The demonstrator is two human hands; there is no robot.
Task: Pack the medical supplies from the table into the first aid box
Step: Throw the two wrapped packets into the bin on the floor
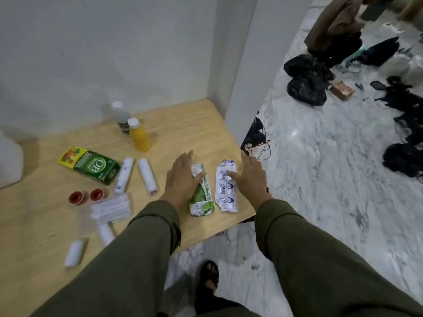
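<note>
Both hands are spread flat, gripping nothing: the left hand [180, 179] rests on a green-and-white packet [202, 197], the right hand [249, 177] touches a silver blister strip [225, 187]. Two bottles, two red tape rolls and five white rolls share the wooden table [178, 129] against white walls; no box shows.

I see a matt, pale wood-grain tabletop [180, 124]; on it, glossy foil-like pill strips [225, 186] and, further left, a smooth cardboard box [91, 164].
</note>
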